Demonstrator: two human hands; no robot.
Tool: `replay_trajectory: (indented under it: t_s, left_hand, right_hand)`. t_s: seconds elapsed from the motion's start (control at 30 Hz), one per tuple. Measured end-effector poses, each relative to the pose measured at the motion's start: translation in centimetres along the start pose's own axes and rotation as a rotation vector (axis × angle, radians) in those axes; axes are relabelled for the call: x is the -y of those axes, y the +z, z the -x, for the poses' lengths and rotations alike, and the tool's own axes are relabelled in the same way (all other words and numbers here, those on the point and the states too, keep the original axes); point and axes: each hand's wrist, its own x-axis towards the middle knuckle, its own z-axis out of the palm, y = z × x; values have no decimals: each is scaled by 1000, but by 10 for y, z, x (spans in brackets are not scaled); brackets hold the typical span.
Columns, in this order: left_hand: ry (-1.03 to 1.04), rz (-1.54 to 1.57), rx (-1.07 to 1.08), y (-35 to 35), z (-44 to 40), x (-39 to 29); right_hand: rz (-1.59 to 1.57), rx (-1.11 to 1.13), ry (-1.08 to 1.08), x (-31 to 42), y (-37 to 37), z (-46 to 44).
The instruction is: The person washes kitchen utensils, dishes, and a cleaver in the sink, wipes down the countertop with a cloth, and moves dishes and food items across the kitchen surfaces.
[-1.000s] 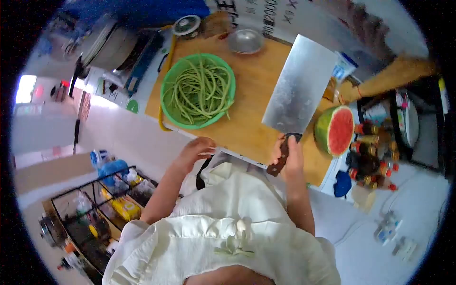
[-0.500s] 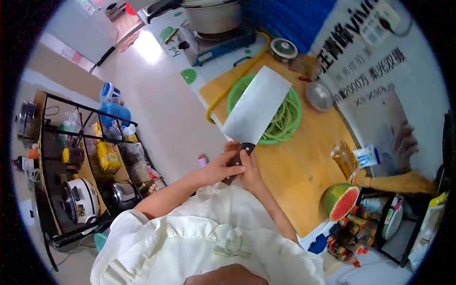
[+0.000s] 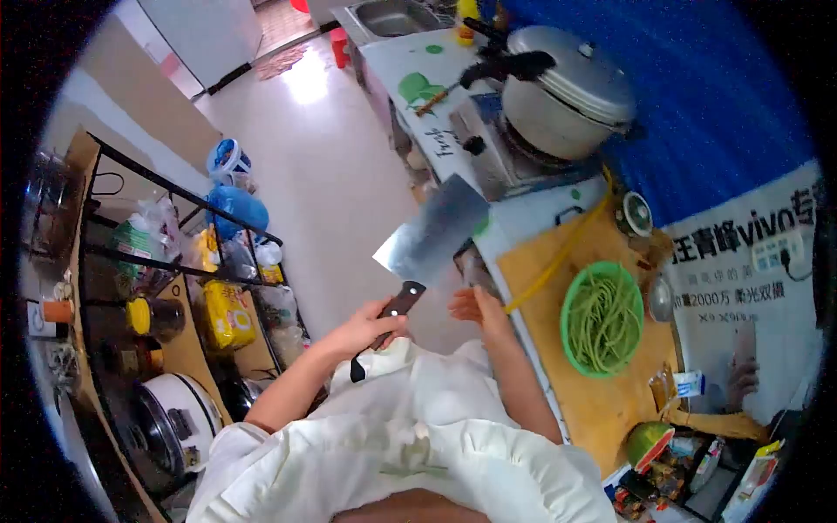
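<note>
My left hand is wrapped round the dark handle of a cleaver, whose broad blade points up and away over the floor. To the right of the handle, my right hand is held with its fingers apart and nothing in it, near the counter's front edge. Long green beans fill a green basket on the wooden board, to the right of both hands.
A lidded pot stands on a stove at the upper right. A cut watermelon is at the board's near end, with bottles beside it. On the left stands a black rack holding a rice cooker and packages.
The cleaver has passed from my right hand to my left, and my right hand has let go. The view has turned left, towards the stove and floor.
</note>
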Motion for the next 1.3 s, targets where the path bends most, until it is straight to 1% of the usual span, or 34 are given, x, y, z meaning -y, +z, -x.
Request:
replay_trajectory:
  t_s: [0.03,0.07,0.13,0.17,0.2,0.27,0.37,0.43,0.47,0.57,0.6,0.63,0.7,0.73,0.77,0.83,0.87,0.93,0.97,1.0,1.03,1.07,1.1,1.13,1.17,1.2,1.23,1.27,1.3]
  left_hand:
    - [2,4,-7,-20,4,-6]
    - [7,9,-53,-39,6,-13]
    - [35,25,-148,-74,3,-22]
    - [38,30,-153,-92,-2,-27]
    - [51,62,-176,-108,-7,-31]
    - [67,99,-207,-135,-18,-39]
    - [174,117,-216,-181,-45,-63]
    - [175,99,-216,-215,-65,-91]
    - [171,87,-207,-233,-74,-107]
    - [121,26,-270,-285,-97,-158]
    - [120,34,-260,-301,-103,-180]
    - [112,26,-273,-319,-110,-194]
    - [95,38,-272,-361,-133,-217]
    - [79,35,-297,-375,-135,-235]
    - [73,37,-287,-391,-144,-246]
    - [90,9,-341,-423,-162,-263]
    - [103,74,-356,-434,-170,-275]
    - [88,97,-355,-473,-187,-288]
    - [69,114,-365,-490,-190,-290]
    - [25,128,-342,-507,-197,-306]
    - [49,74,-352,-533,-212,-307]
    - [96,43,-277,-555,-223,-319]
    - [142,12,-202,-579,-238,-334]
    - [142,10,-185,-602,-256,-350]
    - [131,-62,-146,-623,-274,-366]
    - [121,-139,-104,-640,-285,-382]
    - [121,-152,-80,-659,-300,-398]
    - [110,-168,-51,-675,-310,-411]
    - [97,-181,-17,-691,-322,-426]
  right_hand:
    - [30,-82,47,2,4,-16]
    - [-7,-131,58,5,8,-30]
    - [-17,-144,76,12,14,-58]
    - [-30,-163,98,17,17,-73]
    - [34,-171,86,28,23,-85]
    - [61,-180,85,41,29,-114]
    - [41,-168,32,52,33,-175]
    - [6,-219,-9,62,40,-222]
    - [-39,-237,8,68,44,-248]
    - [-71,-237,-22,93,63,-327]
    - [-81,-212,-81,104,73,-355]
    - [-93,-202,-75,113,85,-379]
    - [-16,-227,-147,141,111,-436]
    - [-9,-172,-158,156,128,-457]
    - [-7,-183,-154,170,144,-479]
    - [126,-59,-62,195,173,-522]
    - [135,-68,-58,205,184,-543]
    - [184,73,-32,222,205,-582]
    - [192,63,-28,225,215,-594]
    - [194,77,-41,231,220,-613]
    - [196,90,-55,238,226,-631]
    - [199,73,-52,244,231,-647]
    - [190,-1,-57,251,236,-663]
    - [182,-76,-65,258,241,-681]
    - [180,-95,-68,262,241,-697]
    - [108,-150,-115,266,241,-705]
    - [36,-204,-164,271,240,-718]
    - [26,-229,-168,273,242,-728]
    - [47,-351,-178,276,241,-736]
